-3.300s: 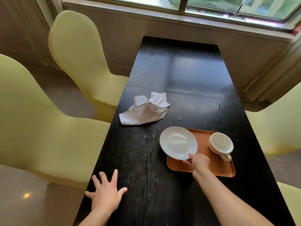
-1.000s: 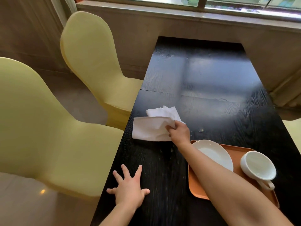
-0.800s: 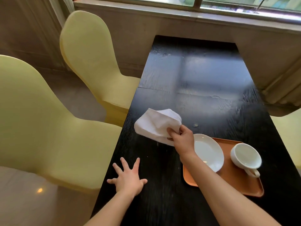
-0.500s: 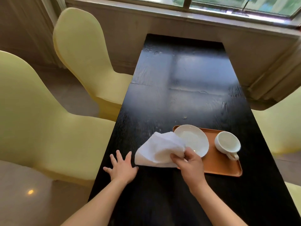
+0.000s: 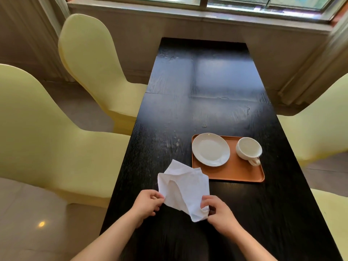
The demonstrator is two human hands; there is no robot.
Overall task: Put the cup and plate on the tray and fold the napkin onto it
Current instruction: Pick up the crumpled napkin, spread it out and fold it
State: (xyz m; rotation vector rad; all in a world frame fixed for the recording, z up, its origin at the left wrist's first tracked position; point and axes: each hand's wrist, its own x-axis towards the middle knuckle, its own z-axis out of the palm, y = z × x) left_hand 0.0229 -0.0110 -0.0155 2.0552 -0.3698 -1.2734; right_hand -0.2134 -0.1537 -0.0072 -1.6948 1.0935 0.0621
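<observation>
1. We find the napkin (image 5: 185,187) near the front of the black table (image 5: 207,95), just left of and nearer than the tray (image 5: 235,172). It is rumpled and unfolded, its far corner close to the tray's near-left corner.
2. The left hand (image 5: 147,203) is closed on the napkin's left edge, pinching the cloth between thumb and fingers.
3. The right hand (image 5: 219,213) is closed on the napkin's near-right corner, where the cloth bunches under the fingertips.
4. We cannot tell whether the napkin's middle rests on the table or hangs just above it.
5. The plate (image 5: 211,149) sits on the left part of the tray, its far-left rim reaching the tray's edge.
6. The cup (image 5: 248,150) stands upright on the right part of the tray, handle pointing toward the person, apart from the plate.
7. Pale yellow chairs (image 5: 47,144) stand on both sides of the table.
</observation>
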